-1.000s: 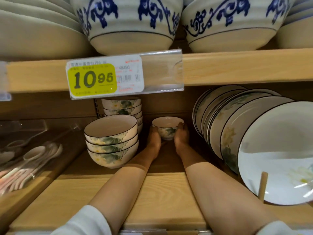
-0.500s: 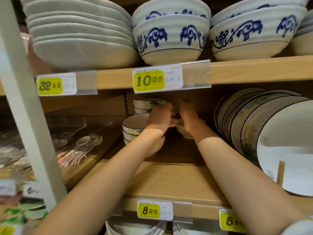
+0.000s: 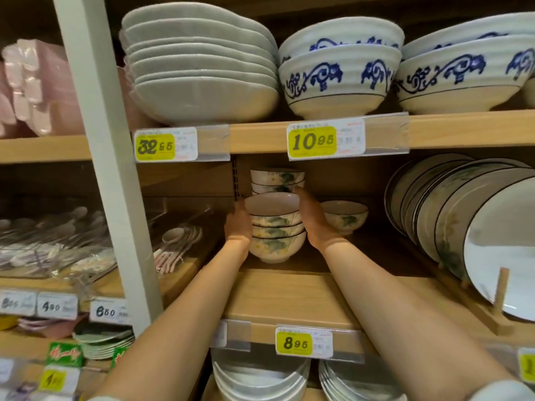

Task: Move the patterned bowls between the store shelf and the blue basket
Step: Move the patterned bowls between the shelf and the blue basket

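The stack of four white ceramic bowls with green leaf and yellow flower pattern [image 3: 276, 227] stands mid-frame on the pale wooden store shelf [image 3: 289, 296]. The left hand [image 3: 238, 225] and right hand [image 3: 317, 224] clasp its two sides. It seems unlifted, so the carrying remains. The blue basket is out of view, and the fingertips are hidden behind the bowls.

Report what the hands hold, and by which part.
The left hand and right hand clasp the front stack of white, leaf-patterned ceramic bowls by its opposite sides.
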Available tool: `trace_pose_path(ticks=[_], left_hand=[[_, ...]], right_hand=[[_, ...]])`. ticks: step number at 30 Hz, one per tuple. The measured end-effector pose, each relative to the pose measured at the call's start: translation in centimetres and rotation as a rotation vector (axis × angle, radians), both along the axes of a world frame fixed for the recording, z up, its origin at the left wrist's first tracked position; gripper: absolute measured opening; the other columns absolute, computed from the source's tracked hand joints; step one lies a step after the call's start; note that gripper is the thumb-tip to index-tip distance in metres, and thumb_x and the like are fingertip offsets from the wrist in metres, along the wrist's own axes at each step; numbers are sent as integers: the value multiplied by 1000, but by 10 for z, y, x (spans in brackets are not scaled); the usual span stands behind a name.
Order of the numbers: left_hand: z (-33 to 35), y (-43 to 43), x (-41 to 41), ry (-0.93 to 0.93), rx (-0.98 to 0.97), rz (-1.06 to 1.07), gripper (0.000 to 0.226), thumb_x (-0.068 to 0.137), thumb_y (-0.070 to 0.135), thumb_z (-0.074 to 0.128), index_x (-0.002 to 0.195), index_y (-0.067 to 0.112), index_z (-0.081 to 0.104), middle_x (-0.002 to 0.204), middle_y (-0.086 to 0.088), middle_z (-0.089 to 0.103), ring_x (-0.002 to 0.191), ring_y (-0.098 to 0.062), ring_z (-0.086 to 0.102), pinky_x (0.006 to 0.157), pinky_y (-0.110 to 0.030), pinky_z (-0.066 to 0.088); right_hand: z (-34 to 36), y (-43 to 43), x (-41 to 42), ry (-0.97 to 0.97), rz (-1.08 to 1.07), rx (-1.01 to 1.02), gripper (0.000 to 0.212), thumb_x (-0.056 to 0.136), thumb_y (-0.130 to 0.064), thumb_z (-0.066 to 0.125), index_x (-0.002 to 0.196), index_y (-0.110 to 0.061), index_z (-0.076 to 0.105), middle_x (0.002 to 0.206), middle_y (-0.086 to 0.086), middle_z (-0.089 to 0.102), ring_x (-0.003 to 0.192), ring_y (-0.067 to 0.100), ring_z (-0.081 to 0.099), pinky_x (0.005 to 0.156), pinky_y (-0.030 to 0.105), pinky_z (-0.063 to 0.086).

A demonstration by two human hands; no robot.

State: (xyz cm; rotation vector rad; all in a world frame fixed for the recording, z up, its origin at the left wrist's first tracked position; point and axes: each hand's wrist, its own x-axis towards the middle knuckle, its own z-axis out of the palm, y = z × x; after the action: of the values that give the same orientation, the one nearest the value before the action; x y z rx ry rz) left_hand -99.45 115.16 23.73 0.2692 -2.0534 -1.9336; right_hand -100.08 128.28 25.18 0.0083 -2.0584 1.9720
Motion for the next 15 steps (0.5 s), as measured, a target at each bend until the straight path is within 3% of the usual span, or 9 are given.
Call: trace_pose_path(ticks=[3, 5, 7, 9, 11, 15], left_hand=[[-4, 3, -1, 14, -152, 27, 57, 102, 44, 22, 135, 8, 51, 139, -18, 51, 126, -38, 46, 108, -44, 33], [-3, 3, -5, 53, -305, 61, 52, 103, 38, 20, 137, 10, 46, 143, -18, 47, 133, -39, 38, 113, -52, 24], [3, 5, -7, 78, -482, 126, 43, 104, 27, 22, 139, 11, 40, 146, -20, 43, 139, -42, 30, 115, -60, 15], [13, 3, -9, 153, -455, 188, 39, 104, 20, 23, 138, 9, 37, 144, -22, 43, 136, -43, 32, 114, -58, 17], [22, 0, -7, 213, -354, 200, 38, 103, 16, 27, 138, 6, 39, 140, -23, 46, 129, -41, 41, 110, -49, 29], [38, -3, 21, 253, -123, 149, 43, 105, 29, 24, 132, 8, 51, 136, -23, 51, 123, -38, 47, 96, -35, 35]], right_hand=[[-6, -7, -1, 51, -76, -19, 42, 99, -46, 34, 122, -21, 59, 134, 9, 57, 122, 28, 52, 107, 40, 37], [-6, -11, -1, 68, -109, -67, 39, 98, -50, 31, 115, -28, 59, 131, 10, 58, 119, 29, 53, 105, 40, 39], [-2, -15, 0, 70, -137, -131, 47, 98, -55, 28, 120, -27, 58, 131, 11, 58, 120, 28, 53, 104, 37, 37], [5, -17, 2, 100, -173, -168, 55, 97, -58, 27, 130, -24, 54, 134, 11, 55, 122, 29, 51, 99, 32, 34], [12, -19, 4, 136, -201, -204, 55, 98, -58, 27, 133, -23, 52, 135, 12, 54, 124, 31, 49, 100, 34, 34], [20, -19, 20, 165, -234, -192, 54, 99, -54, 25, 133, -21, 52, 135, 15, 52, 124, 33, 47, 89, 29, 27]])
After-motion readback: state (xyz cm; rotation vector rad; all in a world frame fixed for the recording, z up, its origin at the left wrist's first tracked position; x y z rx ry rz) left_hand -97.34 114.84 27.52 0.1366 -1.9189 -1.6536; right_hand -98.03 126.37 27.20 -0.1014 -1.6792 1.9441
